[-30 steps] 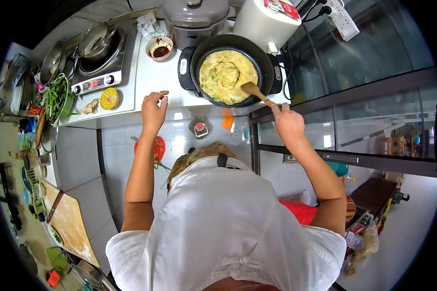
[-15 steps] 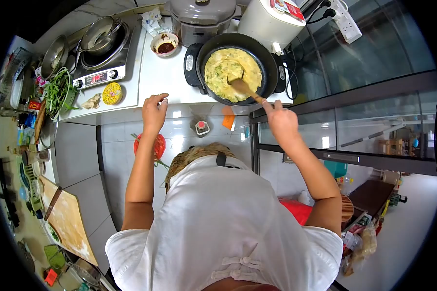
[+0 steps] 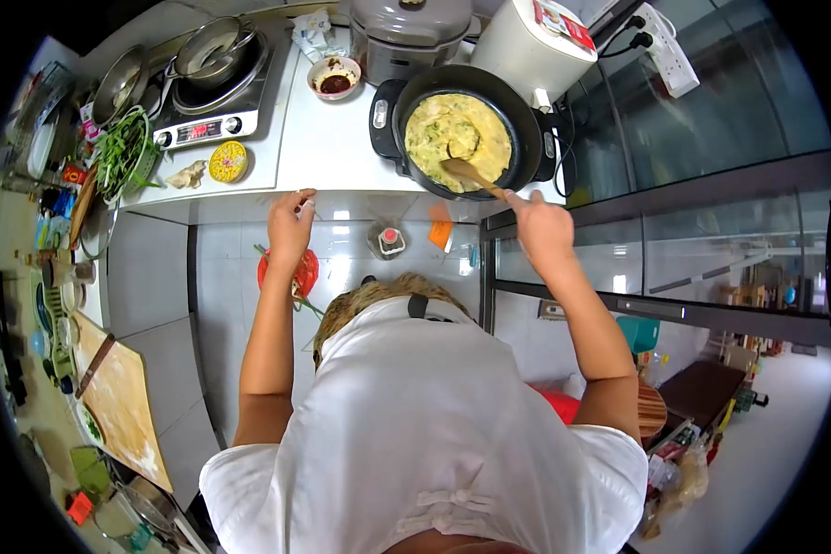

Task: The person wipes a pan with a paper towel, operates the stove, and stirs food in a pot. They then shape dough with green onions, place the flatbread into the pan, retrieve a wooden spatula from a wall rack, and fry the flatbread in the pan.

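My right hand (image 3: 541, 226) grips the handle of a wooden spatula (image 3: 475, 177), index finger stretched along it. The spatula's head rests at the near part of a yellow pancake with green bits (image 3: 448, 138). That pancake lies in a black two-handled electric pan (image 3: 524, 120) on the white counter. My left hand (image 3: 291, 226) hovers by the counter's front edge, fingers loosely bent, thumb apart, nothing visible in it. Beyond it stands a small bowl of dark red sauce (image 3: 335, 83).
An induction cooker (image 3: 203, 131) carries a metal pot (image 3: 208, 55) at left. Beside it are a yellow round tin (image 3: 228, 162), ginger (image 3: 186, 175) and leafy greens (image 3: 125, 148). A grey cooker (image 3: 406, 42) and white appliance (image 3: 535, 51) stand behind the pan.
The spatula's head has moved off the pancake's middle toward its near edge. The whole counter appears shifted slightly right in view. My left hand stays much the same.
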A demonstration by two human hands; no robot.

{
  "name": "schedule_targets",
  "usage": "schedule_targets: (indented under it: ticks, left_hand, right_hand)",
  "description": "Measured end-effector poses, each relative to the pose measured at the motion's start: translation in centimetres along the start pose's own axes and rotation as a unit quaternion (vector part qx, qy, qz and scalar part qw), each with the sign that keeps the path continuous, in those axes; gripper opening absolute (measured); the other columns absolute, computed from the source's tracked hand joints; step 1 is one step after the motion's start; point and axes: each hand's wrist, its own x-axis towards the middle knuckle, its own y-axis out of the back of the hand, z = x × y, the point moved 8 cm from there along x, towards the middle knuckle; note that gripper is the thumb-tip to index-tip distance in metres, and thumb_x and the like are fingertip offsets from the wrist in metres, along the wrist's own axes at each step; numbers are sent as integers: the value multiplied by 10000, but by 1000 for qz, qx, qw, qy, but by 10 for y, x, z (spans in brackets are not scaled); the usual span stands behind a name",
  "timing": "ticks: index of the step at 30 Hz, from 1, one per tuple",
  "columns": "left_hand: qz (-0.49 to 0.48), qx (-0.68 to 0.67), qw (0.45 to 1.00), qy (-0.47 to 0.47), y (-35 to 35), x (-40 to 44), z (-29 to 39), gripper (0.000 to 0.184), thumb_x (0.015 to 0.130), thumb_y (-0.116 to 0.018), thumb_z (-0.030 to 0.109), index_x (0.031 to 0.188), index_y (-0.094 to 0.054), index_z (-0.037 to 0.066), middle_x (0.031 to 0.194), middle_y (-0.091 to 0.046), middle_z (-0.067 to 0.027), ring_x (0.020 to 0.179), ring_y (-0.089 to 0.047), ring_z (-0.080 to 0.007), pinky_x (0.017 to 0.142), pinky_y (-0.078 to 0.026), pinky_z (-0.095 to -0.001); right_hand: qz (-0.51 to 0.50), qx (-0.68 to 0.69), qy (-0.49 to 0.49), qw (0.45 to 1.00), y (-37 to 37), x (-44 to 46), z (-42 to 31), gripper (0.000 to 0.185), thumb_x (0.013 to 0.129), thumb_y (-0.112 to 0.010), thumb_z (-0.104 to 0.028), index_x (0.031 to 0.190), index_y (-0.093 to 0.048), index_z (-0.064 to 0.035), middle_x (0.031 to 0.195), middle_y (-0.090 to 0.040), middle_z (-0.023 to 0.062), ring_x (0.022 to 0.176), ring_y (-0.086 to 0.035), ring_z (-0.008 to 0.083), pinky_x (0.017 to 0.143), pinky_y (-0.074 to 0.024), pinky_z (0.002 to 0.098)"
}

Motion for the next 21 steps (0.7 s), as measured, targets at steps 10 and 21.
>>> schedule_targets:
  ticks: [10,21]
  left_hand:
    - [137,11,979,152,52,-114,-29,183,790,-577,107,938,-662,41,848,-625,-136,774,-582,-282,726,-463,-360]
    - [342,117,874,323,37,-356,1,206,716,-622,99,916,-669,82,888,-636,-128,850,-587,-311,785,-452,-414]
  right_hand:
    - [-28,4,74,997,14,-2,31,362,803,-470,-91,1115,-608,-212,855,-619,145,697,-639,310,614,-512,405]
    - [28,136,177,974,25,17,58,354,866,-471,-145,1212,-536,-115,1079,-604,183,984,-560,368,812,-435,407]
